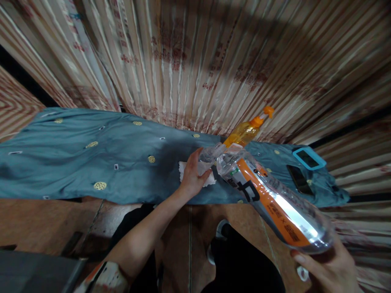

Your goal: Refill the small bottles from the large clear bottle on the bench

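My right hand point(334, 264) grips the base of a large clear plastic bottle point(275, 207) with an orange and silver label. The bottle is tilted, its narrow end pointing down to the left. My left hand point(193, 175) is closed round a small, clear, cup-like plastic piece point(210, 153), its exact kind hard to make out. That piece is close to the bottle's narrow end; whether they touch I cannot tell. Beneath my left hand a white tissue point(210, 180) lies on the blue-green cloth point(128, 171). An amber bottle with an orange top point(244, 131) stands just behind.
A black phone point(299, 179) and a light-blue framed device point(309, 158) lie at the cloth's right end. Pleated, patterned curtains point(189, 65) hang behind it. Below are a tiled floor point(180, 252) and a grey surface point(33, 272) at lower left.
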